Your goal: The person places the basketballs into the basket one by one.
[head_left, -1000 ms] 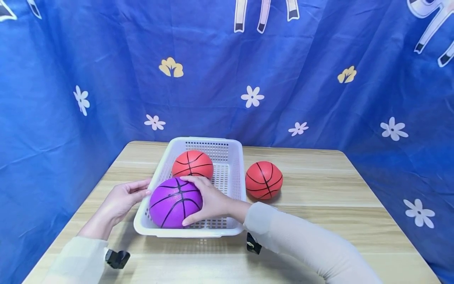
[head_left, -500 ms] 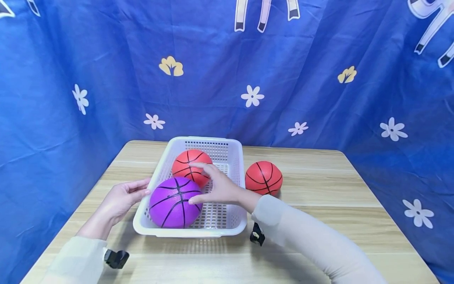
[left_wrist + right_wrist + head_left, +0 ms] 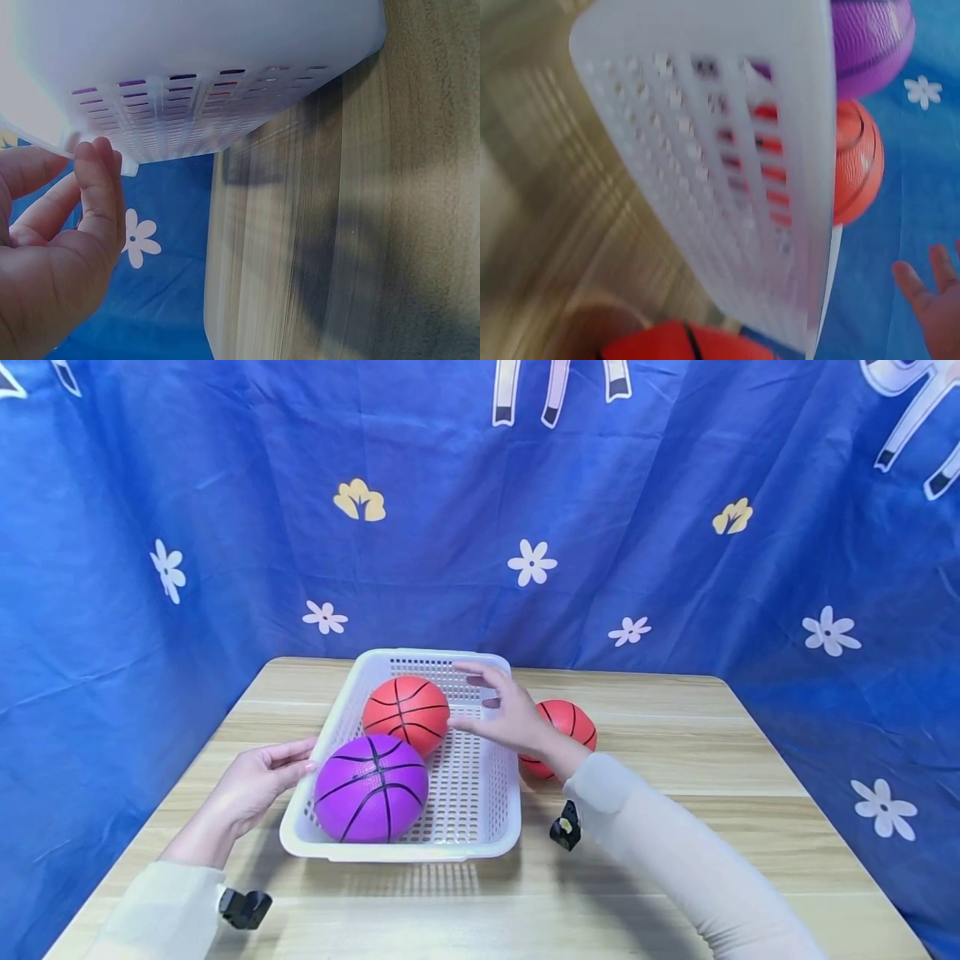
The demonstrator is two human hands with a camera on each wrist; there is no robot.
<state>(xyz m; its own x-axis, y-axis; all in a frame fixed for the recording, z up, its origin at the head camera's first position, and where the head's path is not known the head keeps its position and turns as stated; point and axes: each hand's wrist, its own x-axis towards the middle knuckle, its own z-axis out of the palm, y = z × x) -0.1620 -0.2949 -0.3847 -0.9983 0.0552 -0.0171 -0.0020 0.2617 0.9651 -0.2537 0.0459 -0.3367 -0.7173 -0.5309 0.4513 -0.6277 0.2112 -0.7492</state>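
In the white basket [image 3: 491,827] at the table's middle lie a purple ball [image 3: 371,788] and, at its 1 o'clock, an orange ball [image 3: 406,712]. The right hand [image 3: 510,714], fingers spread and holding nothing, hovers over a second orange ball [image 3: 573,720] at the basket's 3 o'clock. The left hand [image 3: 255,781], fingers straight, touches the basket's 9 o'clock wall; only the left wrist view shows its fingertips [image 3: 94,161] under the rim.

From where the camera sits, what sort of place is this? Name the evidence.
Probably a staged recording corner, not a gym: a flowered blue cloth backdrop hangs behind a small wooden table holding a white basket and toy balls.
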